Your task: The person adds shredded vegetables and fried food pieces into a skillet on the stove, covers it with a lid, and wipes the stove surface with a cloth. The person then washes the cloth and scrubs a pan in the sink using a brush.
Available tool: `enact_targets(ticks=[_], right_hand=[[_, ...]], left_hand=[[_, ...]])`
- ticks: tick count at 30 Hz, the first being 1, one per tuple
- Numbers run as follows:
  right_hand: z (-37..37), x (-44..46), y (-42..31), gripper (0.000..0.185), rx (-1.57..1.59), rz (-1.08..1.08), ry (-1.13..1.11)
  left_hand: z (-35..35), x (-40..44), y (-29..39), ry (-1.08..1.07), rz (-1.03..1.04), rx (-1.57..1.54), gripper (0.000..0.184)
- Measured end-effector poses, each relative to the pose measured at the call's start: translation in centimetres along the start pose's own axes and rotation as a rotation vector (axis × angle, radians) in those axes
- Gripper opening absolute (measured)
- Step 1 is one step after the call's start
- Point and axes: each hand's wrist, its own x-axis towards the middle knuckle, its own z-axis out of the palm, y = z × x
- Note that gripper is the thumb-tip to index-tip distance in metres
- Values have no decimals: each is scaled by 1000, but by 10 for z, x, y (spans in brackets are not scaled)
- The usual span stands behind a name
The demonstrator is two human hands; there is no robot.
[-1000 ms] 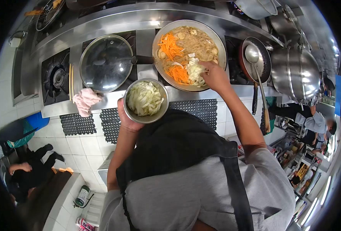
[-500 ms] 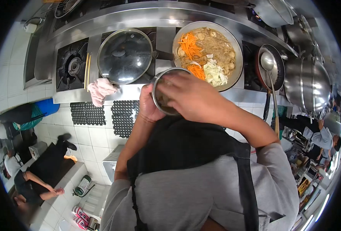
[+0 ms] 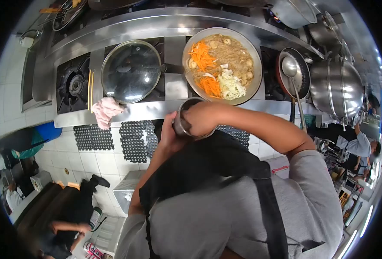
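Note:
My left hand (image 3: pixel 168 133) grips the side of a metal bowl (image 3: pixel 185 108), which is held near my apron. My right hand (image 3: pixel 202 117) reaches down inside the bowl, its fingertips hidden, and the bowl's contents are mostly covered by it. Beyond the bowl, a wide pan (image 3: pixel 256 82) on the stove holds noodles in broth (image 3: pixel 234 54) with round pale slices. Two heaps of shredded carrot (image 3: pixel 203 56) lie along its left side, and chopped cabbage (image 3: pixel 231 86) lies at its near edge.
Left of the pan sit a glass-lidded pan (image 3: pixel 131 82), a pink cloth (image 3: pixel 107 111), chopsticks (image 3: pixel 90 90) and a burner (image 3: pixel 75 85). On the right are a small pan with a ladle (image 3: pixel 289 67) and a large steel pot (image 3: pixel 337 88). Other people (image 3: pixel 68 228) are at lower left and far right.
My right hand has left the cabbage in the pan and gone into the bowl. The bowl has moved right, with my left hand still holding it. A person at lower left has shifted.

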Motion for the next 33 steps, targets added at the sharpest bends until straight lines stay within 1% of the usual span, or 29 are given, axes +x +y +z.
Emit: enact_targets(ticks=[1, 2, 5, 6, 9, 10, 13, 14, 17, 18, 21, 24, 27, 28, 31, 32, 33], right_hand=[[11, 8, 10, 59, 53, -4, 19], [13, 6, 10, 62, 112, -24, 61], [11, 9, 12, 63, 232, -44, 77], [13, 17, 18, 60, 356, -74, 56], [0, 16, 16, 57, 747, 87, 50], [-7, 17, 21, 55, 802, 126, 22], [-17, 13, 31, 54, 965, 61, 238], [-24, 10, 33, 51, 830, 12, 274], [-55, -19, 27, 49, 774, 9, 298], [-52, -13, 36, 47, 752, -22, 323], [-30, 18, 64, 42, 846, -85, 432], [-35, 4, 61, 34, 841, -54, 521], [-40, 0, 75, 28, 453, 9, 713], [-45, -8, 72, 28, 368, 36, 774], [-64, -35, 57, 23, 278, 140, 881], [-62, -28, 67, 25, 221, 105, 940], [-63, -28, 70, 27, 234, 102, 964]], left_hand=[[-6, 3, -5, -17, 12, 11, 69], [4, -2, -4, 25, 8, -38, 71], [12, -7, 2, -1, 67, 26, 71], [15, -9, 9, -24, 5, 24, 73], [54, -5, 23, 113, -20, -134, 74], [61, 2, 28, 64, 47, -86, 73], [80, 15, 41, 98, 171, 35, 70], [81, 24, 44, 29, 195, 24, 67], [98, 33, 53, 160, 274, 48, 66], [103, 33, 53, 138, 288, 56, 66], [104, 41, 55, 101, 291, 55, 67], [120, 40, 54, 117, 272, 91, 68], [131, 45, 54, 119, 253, 81, 67], [133, 46, 54, 102, 249, 71, 67], [134, 51, 55, 45, 218, 11, 68], [129, 57, 55, 21, 195, -28, 68], [127, 61, 56, -3, 174, -67, 68]])
